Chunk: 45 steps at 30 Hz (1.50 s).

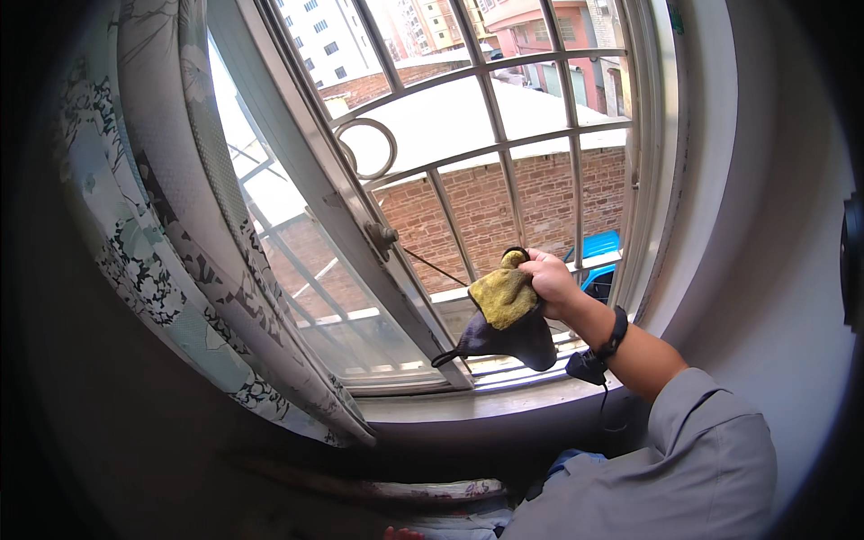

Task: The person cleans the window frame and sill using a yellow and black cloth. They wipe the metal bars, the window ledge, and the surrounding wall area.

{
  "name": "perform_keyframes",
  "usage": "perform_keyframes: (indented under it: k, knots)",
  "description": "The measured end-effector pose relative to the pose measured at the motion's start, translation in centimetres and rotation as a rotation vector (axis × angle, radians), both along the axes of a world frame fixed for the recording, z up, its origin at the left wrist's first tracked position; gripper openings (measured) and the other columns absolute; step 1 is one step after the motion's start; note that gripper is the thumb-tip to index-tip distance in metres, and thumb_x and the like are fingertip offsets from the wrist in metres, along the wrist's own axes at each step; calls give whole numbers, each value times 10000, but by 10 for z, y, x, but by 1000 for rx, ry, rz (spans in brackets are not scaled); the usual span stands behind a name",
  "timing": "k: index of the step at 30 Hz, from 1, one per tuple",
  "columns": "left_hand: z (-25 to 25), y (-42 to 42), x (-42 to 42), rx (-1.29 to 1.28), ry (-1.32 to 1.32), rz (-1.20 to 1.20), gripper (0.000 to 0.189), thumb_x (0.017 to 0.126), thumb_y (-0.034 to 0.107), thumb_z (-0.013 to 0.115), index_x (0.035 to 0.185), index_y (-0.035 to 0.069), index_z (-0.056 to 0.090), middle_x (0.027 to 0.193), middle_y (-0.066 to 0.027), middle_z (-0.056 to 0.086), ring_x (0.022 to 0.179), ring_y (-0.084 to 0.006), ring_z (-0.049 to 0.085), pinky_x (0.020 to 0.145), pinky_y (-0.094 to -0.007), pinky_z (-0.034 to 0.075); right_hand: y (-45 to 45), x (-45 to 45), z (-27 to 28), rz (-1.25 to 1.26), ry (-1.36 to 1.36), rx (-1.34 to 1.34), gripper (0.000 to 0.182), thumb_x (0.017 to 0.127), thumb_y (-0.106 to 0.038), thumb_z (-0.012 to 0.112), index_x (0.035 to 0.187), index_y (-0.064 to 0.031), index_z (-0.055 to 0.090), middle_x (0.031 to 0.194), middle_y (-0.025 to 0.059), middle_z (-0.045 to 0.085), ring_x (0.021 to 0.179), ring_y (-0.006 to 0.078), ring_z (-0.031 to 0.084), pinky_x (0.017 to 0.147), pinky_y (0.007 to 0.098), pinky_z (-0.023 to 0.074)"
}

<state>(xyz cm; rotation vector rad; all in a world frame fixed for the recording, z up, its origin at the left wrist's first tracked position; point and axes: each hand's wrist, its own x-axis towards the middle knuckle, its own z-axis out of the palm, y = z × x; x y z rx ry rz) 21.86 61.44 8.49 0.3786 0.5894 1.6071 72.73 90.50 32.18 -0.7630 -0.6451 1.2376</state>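
Observation:
My right hand [552, 280] grips a two-sided cloth [505, 293], yellow and fluffy on one face and dark grey on the other. The cloth hangs in folds with a dark loop at its lower left corner. Behind it stand the metal window bars [509, 196]; whether cloth or hand touches them I cannot tell. A black strap with a small device [588, 368] and a thin cord is around my right wrist. At the bottom edge only some fingertips of my left hand [403, 533] show, the rest being cut off.
A sliding glass pane [337, 304] in a metal frame with a knob [383, 235] covers the left part of the window. Floral curtains [196, 223] hang beside it. Below runs the sill [459, 407]. Outside are a brick wall [553, 189] and a blue object [599, 246].

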Motion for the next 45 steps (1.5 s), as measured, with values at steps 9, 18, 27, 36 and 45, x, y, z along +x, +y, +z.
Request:
perform_keyframes:
  k: [9,18,27,36,45]
  knots:
    - [-13,42,7,-75,130,-131,452,1035,323,546,1369,20,582,1222,-165,694,1109,-298,651,988,-454,511,-52,32,9,-177,54,298,265,1088,-97,414,1296,-17,557,1179,119,683,1070,217,693,964,377,566]
    - [26,111,94,-61,567,-307,280,951,-8,568,1225,-38,623,1096,-137,709,1005,-201,671,948,-351,535,30,33,63,-831,-1201,674,532,981,-126,642,1445,75,474,1281,284,637,1185,424,636,1011,403,502]
    - [129,175,183,340,631,-612,141,867,-65,648,991,-30,706,1100,-162,662,1080,-242,624,993,-368,482,6,19,-33,-649,-1289,355,539,874,-48,736,1344,29,485,1111,255,642,1017,453,647,866,468,531]
    - [293,208,285,765,1196,-849,219,874,92,672,1079,25,634,1148,-127,607,1121,-279,567,1021,-376,434,34,31,72,-784,-1112,589,514,888,-82,771,1328,57,543,1021,229,696,925,375,720,804,410,565]
    - [350,189,323,957,957,-860,383,843,109,634,1198,3,536,1110,-143,570,1103,-292,520,944,-391,448,-2,31,64,-666,-1343,425,465,912,-1,713,1347,26,550,1053,221,710,975,359,734,840,390,567]
